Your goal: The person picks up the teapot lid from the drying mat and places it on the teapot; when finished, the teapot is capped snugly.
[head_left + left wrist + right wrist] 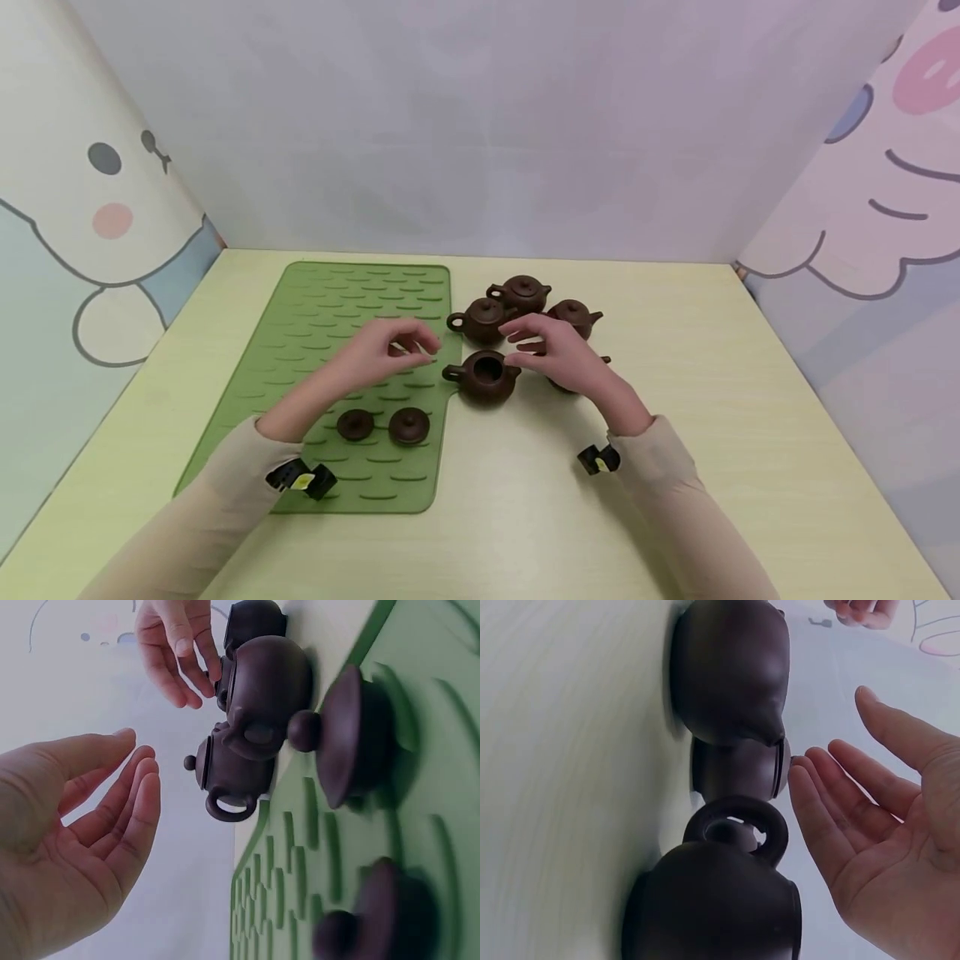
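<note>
My left hand (386, 354) hovers over the green mat with loosely bent fingers and holds nothing. Just right of it, a dark brown teapot (489, 393) stands without a lid, its handle to the left. My right hand (558, 354) is raised by that teapot's spout side, fingers apart and nothing between them. Beneath the right hand, another teapot (712, 919) is largely hidden in the head view; whether it has a lid I cannot tell. Two round knobbed lids, a left lid (356, 425) and a right lid (408, 427), lie on the mat below the left hand.
Behind the open pot stand three lidded teapots: a near one (483, 323), a far one (523, 294) and a right one (573, 315). The ridged green mat (330, 292) covers the left of the pale wooden table (675, 333). Fabric walls enclose the back and sides.
</note>
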`<control>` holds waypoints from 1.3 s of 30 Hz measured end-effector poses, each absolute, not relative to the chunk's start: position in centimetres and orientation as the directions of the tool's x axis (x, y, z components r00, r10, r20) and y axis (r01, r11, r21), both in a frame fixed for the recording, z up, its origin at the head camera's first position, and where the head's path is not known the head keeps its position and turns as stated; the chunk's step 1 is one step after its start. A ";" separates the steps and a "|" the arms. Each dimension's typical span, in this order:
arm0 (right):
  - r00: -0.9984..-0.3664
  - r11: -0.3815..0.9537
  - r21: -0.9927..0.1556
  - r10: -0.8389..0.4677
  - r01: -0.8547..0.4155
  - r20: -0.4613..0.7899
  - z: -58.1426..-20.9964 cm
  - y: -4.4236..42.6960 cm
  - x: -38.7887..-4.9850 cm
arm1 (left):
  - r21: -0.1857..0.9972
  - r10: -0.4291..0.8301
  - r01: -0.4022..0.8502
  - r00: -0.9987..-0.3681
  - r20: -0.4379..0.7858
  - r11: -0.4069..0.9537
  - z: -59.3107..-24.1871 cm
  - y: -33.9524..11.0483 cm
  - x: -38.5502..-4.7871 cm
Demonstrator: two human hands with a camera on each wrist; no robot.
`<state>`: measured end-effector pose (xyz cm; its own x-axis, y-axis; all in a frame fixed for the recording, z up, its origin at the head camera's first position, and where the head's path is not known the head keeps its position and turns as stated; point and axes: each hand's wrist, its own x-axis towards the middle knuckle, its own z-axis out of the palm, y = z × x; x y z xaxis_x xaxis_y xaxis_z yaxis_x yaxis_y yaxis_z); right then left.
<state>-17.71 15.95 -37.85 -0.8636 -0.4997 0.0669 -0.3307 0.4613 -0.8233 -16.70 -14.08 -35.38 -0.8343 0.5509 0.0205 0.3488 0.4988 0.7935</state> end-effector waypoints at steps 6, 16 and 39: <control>-0.850 0.472 -0.816 -0.525 -0.333 0.043 -38.3 15.9 -17.6 | 0.791 0.544 0.331 -0.839 -0.002 0.514 -36.5 -15.7 -15.9; -0.831 0.474 -0.817 -0.557 -0.329 0.012 -38.7 15.5 -17.1 | 0.784 0.544 0.322 -0.839 -0.025 0.532 -37.3 -18.0 -14.3; -0.834 0.606 -0.688 -0.552 -0.399 -0.003 -39.4 14.9 -16.8 | 0.848 0.612 0.210 -0.774 -0.160 0.487 -38.6 -22.1 -13.0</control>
